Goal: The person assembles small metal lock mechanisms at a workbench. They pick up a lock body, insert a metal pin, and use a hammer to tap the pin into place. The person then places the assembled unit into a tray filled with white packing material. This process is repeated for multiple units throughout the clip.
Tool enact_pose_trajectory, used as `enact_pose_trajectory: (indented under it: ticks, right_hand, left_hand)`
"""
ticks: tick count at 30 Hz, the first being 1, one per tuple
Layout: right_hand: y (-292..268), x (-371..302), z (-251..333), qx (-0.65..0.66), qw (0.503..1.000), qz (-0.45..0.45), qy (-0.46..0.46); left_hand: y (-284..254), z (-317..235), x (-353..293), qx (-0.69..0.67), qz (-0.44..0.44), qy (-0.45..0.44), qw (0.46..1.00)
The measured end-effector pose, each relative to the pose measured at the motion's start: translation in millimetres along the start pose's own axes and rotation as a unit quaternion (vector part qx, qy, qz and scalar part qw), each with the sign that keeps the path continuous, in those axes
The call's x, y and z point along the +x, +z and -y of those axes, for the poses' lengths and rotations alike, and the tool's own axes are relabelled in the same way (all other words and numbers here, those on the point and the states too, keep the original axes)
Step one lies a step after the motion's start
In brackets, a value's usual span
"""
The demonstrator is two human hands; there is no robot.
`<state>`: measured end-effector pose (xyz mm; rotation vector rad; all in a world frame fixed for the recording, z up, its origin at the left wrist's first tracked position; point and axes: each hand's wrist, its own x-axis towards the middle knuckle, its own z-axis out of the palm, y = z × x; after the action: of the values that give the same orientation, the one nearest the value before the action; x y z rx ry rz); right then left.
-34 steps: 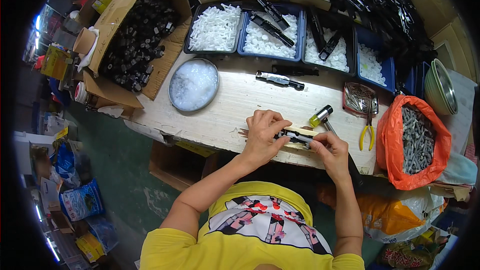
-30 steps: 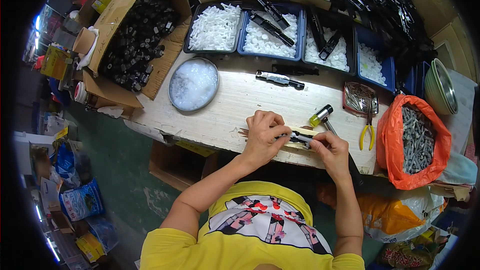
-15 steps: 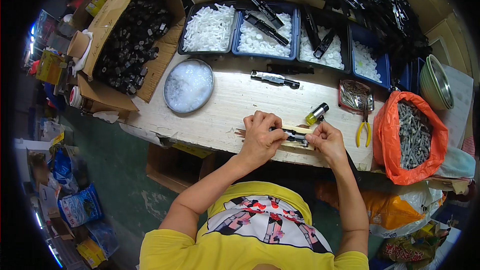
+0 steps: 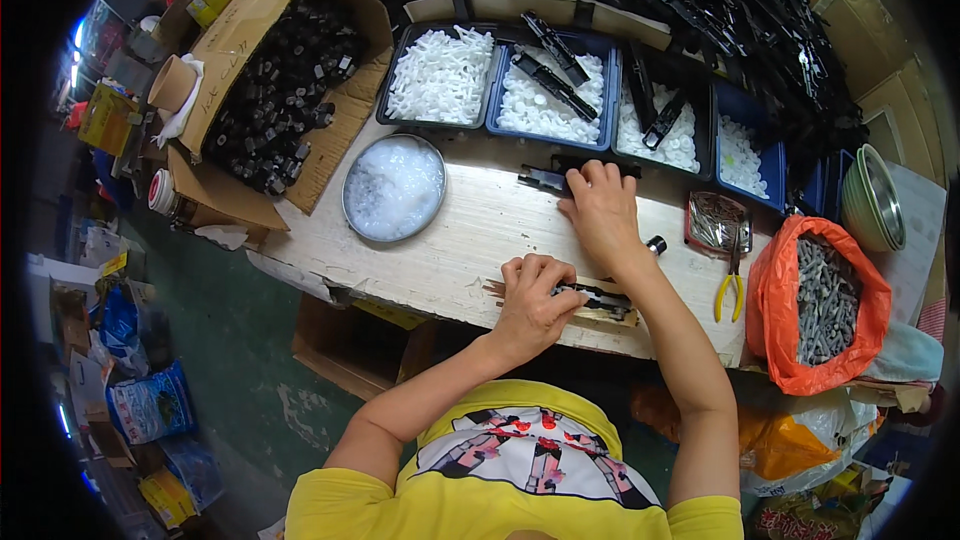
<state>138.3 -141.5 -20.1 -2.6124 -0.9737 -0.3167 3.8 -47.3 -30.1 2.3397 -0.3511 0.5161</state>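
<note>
Head view, left hand (image 4: 537,308) pinching assembly (image 4: 606,302), right hand (image 4: 605,218) half-hiding dark part (image 4: 540,180), grip unclear, bins (image 4: 548,139) beyond

Long black part (image 4: 608,305), pale piece inside, lying crosswise along near edge of table (image 4: 480,225), left end hidden. Second part (image 4: 541,180), black and grey, farther back, partly covered.

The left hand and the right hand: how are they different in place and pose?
The left hand is closer to the body; the right hand reaches across the worktable. The left hand holds a black mechanism; the right hand partly covers another device, grip unclear. Both are bare.
</note>
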Motion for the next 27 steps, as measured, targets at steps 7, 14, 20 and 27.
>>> enact_pose_trajectory:
  ticks: [7,14,20,27]
  right_hand:
    - [-24.9,-31.6,-24.7,0.108,0.994,-0.007,-0.016]
    - [-74.5,-95.5,0.0,0.169,0.985,0.036,0.005]
    - [-61.9,-98.5,17.1,0.167,0.985,0.043,0.005]
    - [-56.7,-99.3,18.8,0.132,0.987,0.089,0.015]
  left_hand:
    - [-1.8,1.0,-2.1,-0.019,-0.006,-0.01,1.0]
    - [-22.4,4.5,-18.9,-0.058,-0.057,-0.062,0.995]
    - [-29.0,9.7,-14.3,-0.015,-0.039,-0.053,0.998]
    - [-25.6,26.3,-14.7,0.0,0.012,-0.02,1.0]
